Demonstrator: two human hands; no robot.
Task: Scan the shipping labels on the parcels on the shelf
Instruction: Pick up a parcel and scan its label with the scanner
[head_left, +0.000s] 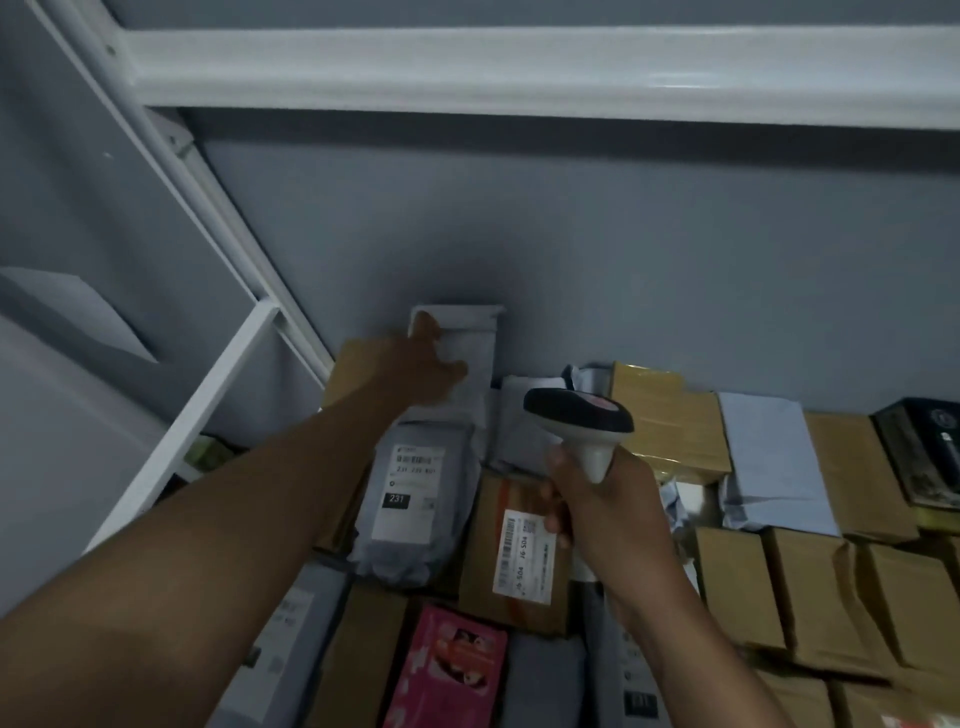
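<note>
Closest to me a pink printed pouch (448, 670) lies flat among the front parcels, and just beyond it sits a brown cardboard box with a white barcode label (511, 551), its label facing up and easy to read. My right hand (602, 504) is wrapped around the pale grip of the handheld barcode scanner with a dark head (579, 418), which hangs over the middle of the shelf with its head turned toward the back left; I can't tell whether my finger is on the trigger. To the left of the box lies a grey plastic mailer bag with a white label marked 231 (415, 493), label up as well. To my right, rows of plain brown cardboard boxes (810, 587) stand close together. Farther back my left hand (426, 364) reaches across to a pale grey flat mailer leaning against the blue-grey back wall (467, 338), fingers curled over its near face and top edge, so I take it I am gripping it, though the light back there is dim and the hold is hard to read. No label shows on the side facing me. I judge the step in hand is fetching this rear parcel for its scan: next I need to tip or turn it until the label shows, then swing the scanner head square onto the barcode and hold both steady.
</note>
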